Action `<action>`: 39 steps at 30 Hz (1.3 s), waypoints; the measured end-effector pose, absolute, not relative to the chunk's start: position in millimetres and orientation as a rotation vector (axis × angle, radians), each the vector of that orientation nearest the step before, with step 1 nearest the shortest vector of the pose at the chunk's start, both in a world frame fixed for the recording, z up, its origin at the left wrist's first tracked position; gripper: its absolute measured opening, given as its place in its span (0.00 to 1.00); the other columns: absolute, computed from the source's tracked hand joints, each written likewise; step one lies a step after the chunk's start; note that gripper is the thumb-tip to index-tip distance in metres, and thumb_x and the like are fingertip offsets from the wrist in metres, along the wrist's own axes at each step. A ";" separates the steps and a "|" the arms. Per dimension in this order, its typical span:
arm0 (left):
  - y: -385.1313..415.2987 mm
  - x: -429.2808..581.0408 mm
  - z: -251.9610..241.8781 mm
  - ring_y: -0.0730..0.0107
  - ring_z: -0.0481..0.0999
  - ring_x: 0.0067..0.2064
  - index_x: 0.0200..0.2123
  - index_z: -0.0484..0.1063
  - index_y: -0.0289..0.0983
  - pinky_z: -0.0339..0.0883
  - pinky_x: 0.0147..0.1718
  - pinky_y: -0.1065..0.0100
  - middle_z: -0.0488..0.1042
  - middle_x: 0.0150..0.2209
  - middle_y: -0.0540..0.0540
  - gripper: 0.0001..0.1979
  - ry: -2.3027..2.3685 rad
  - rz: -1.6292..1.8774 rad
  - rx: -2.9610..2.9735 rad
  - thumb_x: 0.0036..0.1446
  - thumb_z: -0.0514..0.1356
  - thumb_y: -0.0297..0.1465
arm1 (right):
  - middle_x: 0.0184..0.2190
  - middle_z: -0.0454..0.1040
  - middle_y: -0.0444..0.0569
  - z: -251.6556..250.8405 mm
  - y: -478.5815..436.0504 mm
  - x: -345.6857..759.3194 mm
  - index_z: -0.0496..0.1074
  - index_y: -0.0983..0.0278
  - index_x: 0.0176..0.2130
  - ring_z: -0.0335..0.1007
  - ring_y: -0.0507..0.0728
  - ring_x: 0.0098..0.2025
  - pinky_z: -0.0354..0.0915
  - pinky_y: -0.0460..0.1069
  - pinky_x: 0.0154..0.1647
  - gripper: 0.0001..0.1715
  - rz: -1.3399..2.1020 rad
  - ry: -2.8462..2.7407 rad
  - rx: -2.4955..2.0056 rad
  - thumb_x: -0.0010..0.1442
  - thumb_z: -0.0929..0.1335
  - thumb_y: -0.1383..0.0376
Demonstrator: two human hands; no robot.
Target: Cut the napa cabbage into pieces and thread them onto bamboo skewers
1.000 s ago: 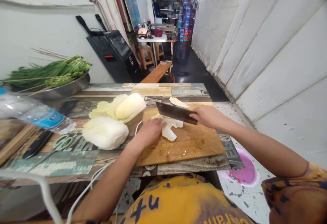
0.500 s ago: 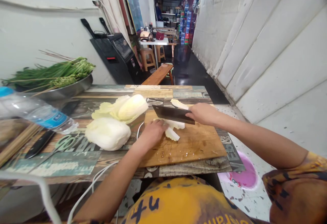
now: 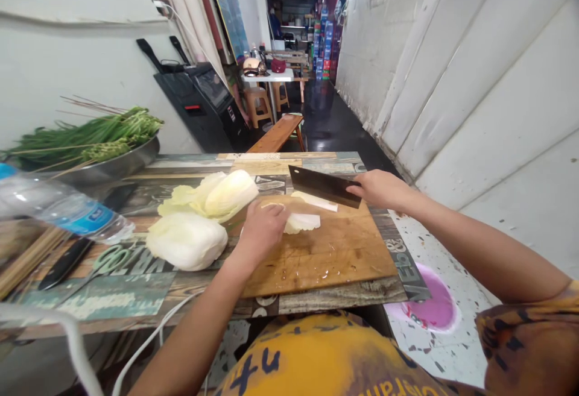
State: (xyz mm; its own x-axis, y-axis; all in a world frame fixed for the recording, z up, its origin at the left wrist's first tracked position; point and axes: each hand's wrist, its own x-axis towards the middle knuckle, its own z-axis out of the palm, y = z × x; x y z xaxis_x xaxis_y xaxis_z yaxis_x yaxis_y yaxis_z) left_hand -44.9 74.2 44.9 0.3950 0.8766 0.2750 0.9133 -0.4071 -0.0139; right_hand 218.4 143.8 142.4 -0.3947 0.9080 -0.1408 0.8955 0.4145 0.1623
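My right hand (image 3: 377, 190) grips a cleaver (image 3: 323, 185) by its handle, its dark blade raised over the far side of the wooden cutting board (image 3: 344, 257). Beneath the blade lies a pale strip of cabbage leaf (image 3: 315, 201). On the board's left part, my left hand (image 3: 265, 224) is closed on a cabbage leaf (image 3: 302, 222), whose cut end sticks out to the right of the fingers. To the left of the board, a whole napa cabbage (image 3: 187, 240) lies in front of another cabbage with loosened outer leaves (image 3: 212, 194).
On the left are a water bottle (image 3: 67, 209) on its side, a black-handled knife (image 3: 66, 263), green scissors (image 3: 111, 257) and a metal bowl (image 3: 113, 164) of skewered greens. A white cable (image 3: 154, 336) hangs by the table's near edge. A pink basin (image 3: 432, 299) stands on the floor, right.
The cleaver has lifted and moved right, away from the leaf. My left hand has shifted slightly left, and the leaf pieces beside it lie differently.
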 end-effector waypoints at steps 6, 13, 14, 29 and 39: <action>77.9 -28.4 26.1 0.55 0.69 0.51 0.52 0.66 0.32 0.59 0.49 0.56 0.71 0.48 0.35 0.18 -1.624 -0.102 -2.546 0.60 0.47 0.24 | 0.32 0.78 0.52 140.7 140.5 243.8 0.76 0.64 0.35 0.75 0.59 0.36 0.61 0.46 0.30 0.21 -0.050 2.445 1.522 0.63 0.61 0.54; 90.6 -33.5 37.2 0.52 0.66 0.53 0.56 0.63 0.36 0.59 0.51 0.54 0.69 0.49 0.37 0.26 -1.688 0.152 -2.758 0.52 0.56 0.30 | 0.37 0.77 0.57 116.7 157.9 253.5 0.75 0.65 0.38 0.74 0.62 0.41 0.60 0.49 0.32 0.22 0.071 2.435 1.710 0.65 0.59 0.54; 90.2 -33.6 41.0 0.51 0.66 0.53 0.55 0.63 0.35 0.59 0.51 0.53 0.69 0.49 0.37 0.27 -1.696 0.204 -2.769 0.49 0.58 0.30 | 0.38 0.77 0.58 113.1 159.9 253.1 0.74 0.65 0.40 0.74 0.63 0.41 0.60 0.49 0.32 0.23 0.097 2.440 1.749 0.65 0.58 0.55; 89.9 -83.7 100.8 0.56 0.67 0.55 0.57 0.64 0.39 0.60 0.51 0.62 0.70 0.54 0.40 0.28 -2.161 -0.035 -2.389 0.52 0.60 0.39 | 0.28 0.77 0.50 55.9 99.8 252.4 0.70 0.60 0.36 0.74 0.61 0.31 0.52 0.48 0.24 0.21 0.012 2.567 1.940 0.66 0.56 0.52; 134.3 -78.4 38.2 0.49 0.73 0.47 0.40 0.74 0.25 0.62 0.43 0.57 0.72 0.44 0.26 0.17 -2.436 0.033 -1.782 0.57 0.46 0.20 | 0.25 0.76 0.51 45.1 97.7 260.7 0.69 0.62 0.35 0.73 0.61 0.29 0.53 0.48 0.26 0.22 -0.033 2.643 2.020 0.66 0.55 0.52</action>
